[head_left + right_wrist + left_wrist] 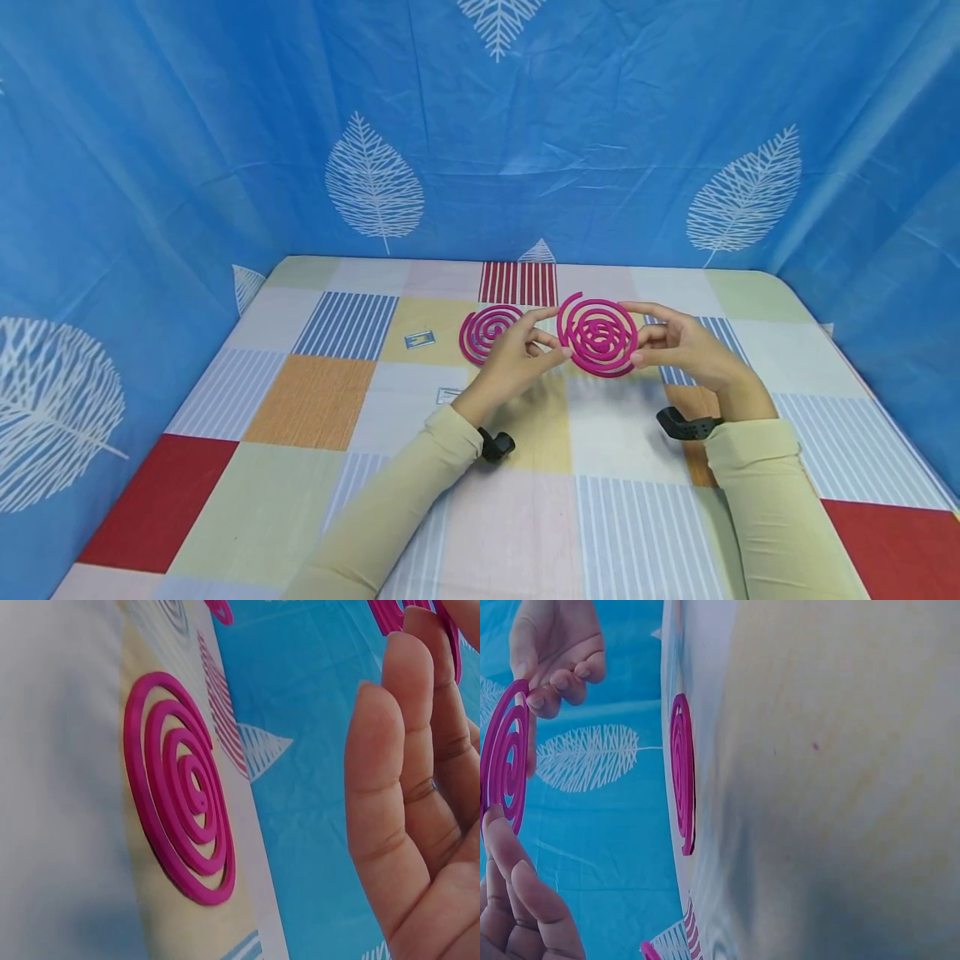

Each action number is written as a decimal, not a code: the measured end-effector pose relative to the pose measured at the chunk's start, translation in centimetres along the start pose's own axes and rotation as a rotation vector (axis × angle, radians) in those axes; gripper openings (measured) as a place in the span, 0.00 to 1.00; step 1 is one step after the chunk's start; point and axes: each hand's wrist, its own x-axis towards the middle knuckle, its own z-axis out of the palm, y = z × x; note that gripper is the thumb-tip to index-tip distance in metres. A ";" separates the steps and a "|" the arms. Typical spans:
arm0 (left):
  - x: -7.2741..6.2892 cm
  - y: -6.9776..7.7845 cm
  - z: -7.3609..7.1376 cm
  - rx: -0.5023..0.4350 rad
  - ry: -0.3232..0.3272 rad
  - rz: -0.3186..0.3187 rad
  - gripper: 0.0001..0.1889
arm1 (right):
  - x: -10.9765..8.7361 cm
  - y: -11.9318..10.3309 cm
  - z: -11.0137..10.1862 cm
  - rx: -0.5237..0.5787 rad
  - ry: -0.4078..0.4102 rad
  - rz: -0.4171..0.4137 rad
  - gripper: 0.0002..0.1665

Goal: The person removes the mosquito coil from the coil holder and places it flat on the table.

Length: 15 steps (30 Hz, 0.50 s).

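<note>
A magenta mosquito coil (597, 337) is held up above the table, its flat face turned toward the head camera. My left hand (517, 354) pinches its left edge between thumb and fingers. On the opposite edge, my right hand (686, 350) grips it in the same way. Below it on the cloth lies a second mosquito coil (200, 802), flat in the right wrist view and partly hidden behind the held one in the head view. Another mosquito coil (495, 331) lies on the table just beyond my left hand, which covers its lower right part.
Two small metal stands, one (420, 339) left of the flat coil and another (448, 395) nearer my left wrist, lie on the patchwork tablecloth (300, 500). A blue curtain (600, 167) with white leaf prints encloses the back and sides of the table.
</note>
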 end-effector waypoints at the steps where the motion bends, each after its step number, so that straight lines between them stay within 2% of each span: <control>1: 0.1 0.0 0.1 0.003 0.000 -0.002 0.34 | -0.1 0.0 -0.1 0.000 0.000 0.000 0.39; 8: 0.4 0.1 1.0 -0.004 -0.007 -0.018 0.34 | -0.5 0.4 -1.2 0.019 -0.035 -0.017 0.40; 15: 0.7 0.2 1.8 -0.001 -0.013 -0.011 0.33 | -1.1 0.6 -2.0 -0.001 -0.025 -0.032 0.40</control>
